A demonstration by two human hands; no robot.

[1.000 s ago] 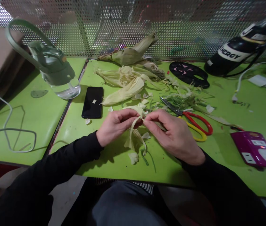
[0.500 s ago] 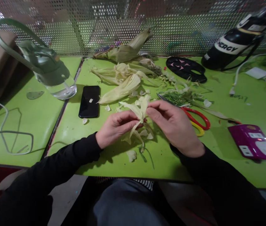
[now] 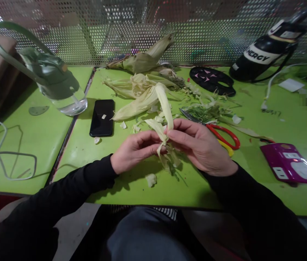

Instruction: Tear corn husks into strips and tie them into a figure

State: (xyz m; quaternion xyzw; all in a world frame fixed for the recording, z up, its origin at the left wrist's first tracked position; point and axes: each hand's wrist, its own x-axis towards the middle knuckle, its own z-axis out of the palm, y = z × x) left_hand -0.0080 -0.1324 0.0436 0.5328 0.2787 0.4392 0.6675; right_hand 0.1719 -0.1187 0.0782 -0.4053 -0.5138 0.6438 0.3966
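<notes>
My left hand [image 3: 133,151] pinches a small gathered bundle of pale corn husk [image 3: 156,128] at its narrow middle, where the pieces look knotted or bound. Pieces fan out above that point and ragged ends hang below. My right hand [image 3: 204,146] grips the base of a long husk strip [image 3: 165,103] between thumb and fingers, right beside the bundle. The strip stands up and bends over at its top. Behind the hands lie larger corn husks [image 3: 138,105]. Scissors [image 3: 228,136] with red and yellow handles rest by my right hand, partly hidden by it.
A phone [image 3: 101,117] and a green water bottle [image 3: 61,79] stand left. Green trimmings [image 3: 208,110], a black palette-shaped pad [image 3: 212,80], a black bottle [image 3: 262,58] and a purple power socket [image 3: 291,163] are right. A perforated metal screen [image 3: 197,40] closes the back.
A long husk strip now stands up in my right hand at the bundle. The bundle has tilted, and its lower ends have swung right. The view has shifted slightly.
</notes>
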